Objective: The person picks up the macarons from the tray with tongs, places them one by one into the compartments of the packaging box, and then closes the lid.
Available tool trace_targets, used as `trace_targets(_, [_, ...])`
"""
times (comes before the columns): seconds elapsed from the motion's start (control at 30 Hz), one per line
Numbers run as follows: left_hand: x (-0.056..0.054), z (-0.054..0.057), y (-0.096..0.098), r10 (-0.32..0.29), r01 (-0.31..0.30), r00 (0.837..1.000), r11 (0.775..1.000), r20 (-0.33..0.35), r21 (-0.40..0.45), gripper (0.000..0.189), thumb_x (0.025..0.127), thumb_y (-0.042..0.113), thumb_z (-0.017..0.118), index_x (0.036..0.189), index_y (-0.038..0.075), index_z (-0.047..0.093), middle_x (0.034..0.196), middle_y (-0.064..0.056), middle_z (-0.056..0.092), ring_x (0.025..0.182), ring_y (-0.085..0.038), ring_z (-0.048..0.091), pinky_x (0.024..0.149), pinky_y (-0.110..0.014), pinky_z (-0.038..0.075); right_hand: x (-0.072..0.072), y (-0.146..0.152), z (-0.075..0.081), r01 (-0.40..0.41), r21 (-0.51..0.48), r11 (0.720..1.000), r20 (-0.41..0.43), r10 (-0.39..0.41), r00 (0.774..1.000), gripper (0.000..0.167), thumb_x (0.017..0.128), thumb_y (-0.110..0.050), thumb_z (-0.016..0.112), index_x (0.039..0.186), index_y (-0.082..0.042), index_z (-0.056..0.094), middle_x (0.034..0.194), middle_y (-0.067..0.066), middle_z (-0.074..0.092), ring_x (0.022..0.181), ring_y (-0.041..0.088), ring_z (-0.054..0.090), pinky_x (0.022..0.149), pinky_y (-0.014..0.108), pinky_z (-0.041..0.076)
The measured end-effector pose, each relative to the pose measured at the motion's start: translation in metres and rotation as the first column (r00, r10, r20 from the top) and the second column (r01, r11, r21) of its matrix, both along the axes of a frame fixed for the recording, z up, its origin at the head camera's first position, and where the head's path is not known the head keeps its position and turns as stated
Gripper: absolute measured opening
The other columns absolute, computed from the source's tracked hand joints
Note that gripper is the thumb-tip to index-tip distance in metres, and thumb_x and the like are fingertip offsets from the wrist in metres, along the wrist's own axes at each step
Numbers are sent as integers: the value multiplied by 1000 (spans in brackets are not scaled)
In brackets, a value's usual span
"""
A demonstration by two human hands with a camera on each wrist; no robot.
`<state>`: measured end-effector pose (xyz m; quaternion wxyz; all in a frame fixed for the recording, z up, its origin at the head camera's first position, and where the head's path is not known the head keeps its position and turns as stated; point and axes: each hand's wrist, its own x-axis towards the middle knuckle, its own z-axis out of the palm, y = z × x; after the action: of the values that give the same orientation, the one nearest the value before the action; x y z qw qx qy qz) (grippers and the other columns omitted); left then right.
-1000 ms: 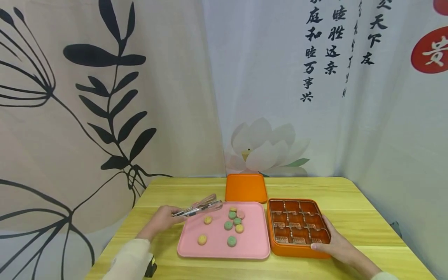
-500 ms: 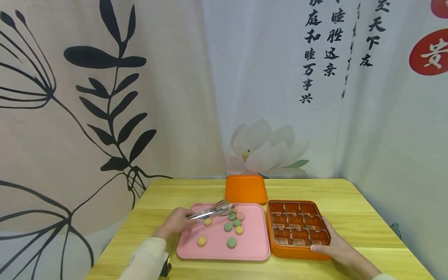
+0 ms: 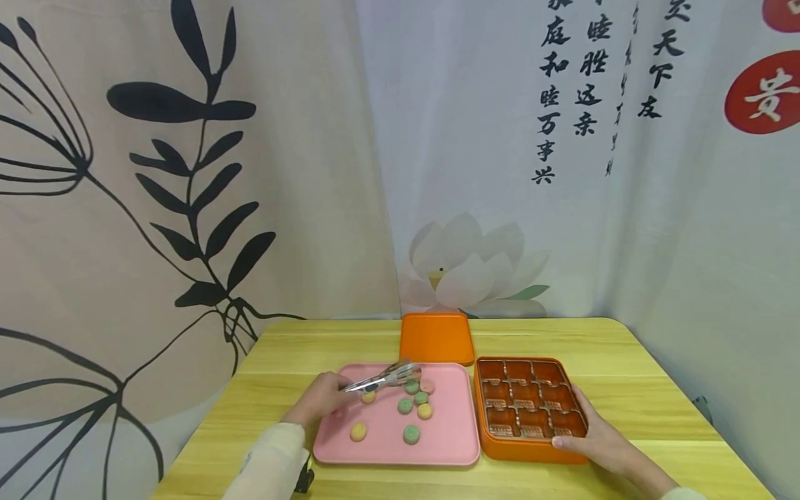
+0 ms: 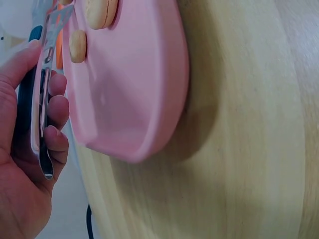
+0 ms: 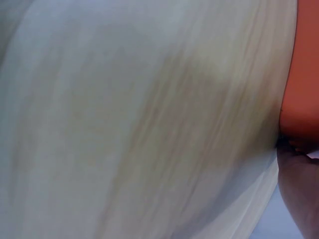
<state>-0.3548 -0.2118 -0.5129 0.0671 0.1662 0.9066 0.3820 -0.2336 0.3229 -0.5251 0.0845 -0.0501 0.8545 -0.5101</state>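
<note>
My left hand (image 3: 321, 397) grips a pair of metal tongs (image 3: 375, 380) with dark handle grips, thumb on one side and fingers on the other. The tongs' tips are over the back of a pink tray (image 3: 445, 444), near a green macaron (image 3: 412, 387) and a pink macaron (image 3: 427, 386); whether they touch one is unclear. Several yellow and green macarons lie about the tray, including a yellow macaron (image 4: 78, 46) seen close in the left wrist view. My right hand (image 3: 603, 441) holds the front right corner of an orange box (image 3: 531, 450), its thumb over the rim.
Inside the box sits a clear divided insert (image 3: 523, 401) with several square compartments. Behind the tray lies a flat orange lid (image 3: 437, 338). Everything rests on a wooden table (image 3: 306, 347), with a printed curtain (image 3: 325, 173) hanging behind it.
My left hand has carried the tongs to the right, from the tray's left edge to over its back part. The right hand has kept its place on the box.
</note>
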Motion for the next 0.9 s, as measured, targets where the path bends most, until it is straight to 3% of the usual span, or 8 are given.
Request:
trace_targets(0.23, [1, 0, 1, 22, -22, 999, 1000, -26, -4, 16, 91, 27, 73, 87, 11, 75, 61, -5, 57, 50, -9, 47, 45, -24, 40, 1, -1, 1, -4, 0, 1000, -9, 4, 1000, 114, 88, -24, 75, 155, -2, -14, 154, 40, 10, 124, 44, 51, 95, 44, 46])
trace_targets(0.57, [0, -2, -2, 46, -46, 997, 999, -55, 17, 16, 91, 25, 73, 86, 10, 75, 61, -5, 57, 51, -9, 46, 45, -23, 38, 1, -1, 1, 1, 33, 999, -17, -1, 1000, 114, 88, -25, 75, 155, -2, -14, 153, 41, 10, 123, 45, 50, 97, 50, 44])
trace_targets(0.8, [0, -2, -3, 58, -59, 997, 998, -56, -12, 15, 91, 25, 73, 87, 10, 75, 63, -4, 58, 54, -10, 47, 47, -24, 39, -1, -1, 0, -4, 7, 1000, -22, 4, 1000, 112, 89, -22, 74, 156, -4, -13, 152, 42, 13, 121, 42, 53, 91, 39, 48])
trace_targets(0.9, [0, -3, -2, 66, -67, 996, 997, -54, -25, 16, 91, 26, 73, 86, 10, 75, 62, 0, 55, 55, -10, 47, 47, -23, 38, -1, 0, -1, 0, 9, 1000, -6, 0, 1000, 112, 89, -23, 74, 156, -4, -13, 152, 42, 13, 121, 43, 52, 91, 42, 47])
